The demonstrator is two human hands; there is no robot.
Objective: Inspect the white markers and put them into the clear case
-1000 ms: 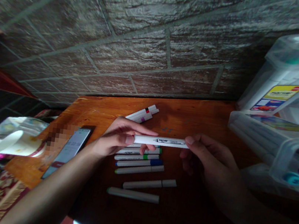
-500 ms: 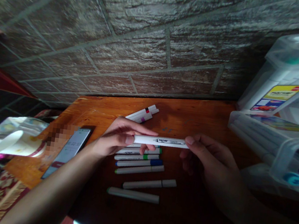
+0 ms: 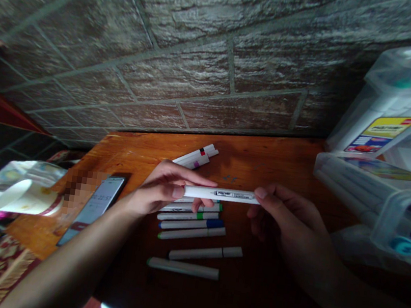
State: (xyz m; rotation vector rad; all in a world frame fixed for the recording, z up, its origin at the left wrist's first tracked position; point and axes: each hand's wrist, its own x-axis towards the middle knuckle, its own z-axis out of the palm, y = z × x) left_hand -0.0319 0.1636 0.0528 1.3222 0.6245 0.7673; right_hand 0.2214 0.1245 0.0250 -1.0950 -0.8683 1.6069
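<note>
A white marker (image 3: 218,194) with black print on its side lies level between my two hands, above the table. My left hand (image 3: 163,189) pinches its left end between thumb and fingers. At the other end, the thumb and fingers of my right hand (image 3: 285,212) close on it. Beneath and nearer to me, several white markers (image 3: 194,226) lie in a rough column, some with green or blue bands. Behind my left hand rest more white markers (image 3: 195,157), marked red and purple. The held marker's ends are covered by my fingers.
A phone (image 3: 92,212) and a tilted paper cup (image 3: 29,198) are on the left of the wooden table (image 3: 267,155). Clear plastic boxes of markers (image 3: 373,194) stand at the right. A stone-patterned wall (image 3: 202,71) rises behind the table.
</note>
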